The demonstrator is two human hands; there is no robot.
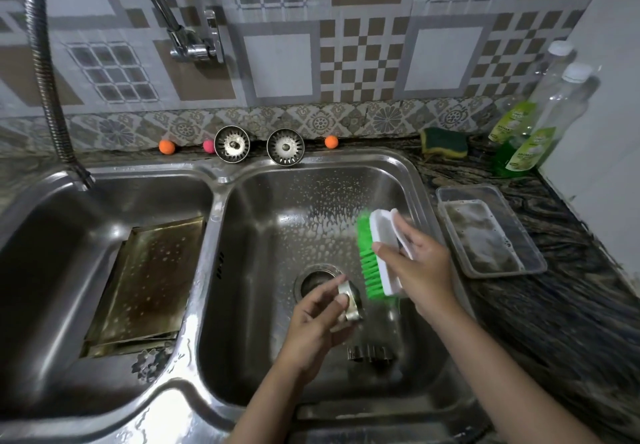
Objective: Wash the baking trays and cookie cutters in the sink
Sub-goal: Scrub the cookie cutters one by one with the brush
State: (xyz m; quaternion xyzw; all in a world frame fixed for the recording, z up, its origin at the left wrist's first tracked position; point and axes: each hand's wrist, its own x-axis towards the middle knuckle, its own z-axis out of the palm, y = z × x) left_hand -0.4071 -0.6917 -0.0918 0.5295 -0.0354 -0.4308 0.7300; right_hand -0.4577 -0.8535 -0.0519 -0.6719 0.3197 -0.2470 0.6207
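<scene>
While the trays (pixel 145 288) sit soaking in the left basin, left hand (pixel 311 326) pinches a cutter (pixel 350 301) over the drain, right hand (pixel 420 263) grips the brush (pixel 375 253); another cutter (pixel 370 353) waits — early going, I'd say.

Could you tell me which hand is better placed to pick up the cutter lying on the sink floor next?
Probably left: the left hand hovers nearer that cutter, though it holds another; the right hand grips the brush.

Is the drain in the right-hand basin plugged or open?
Open: the drain shows a dark hole, and both strainer baskets sit out on the ledge behind the sink.
</scene>
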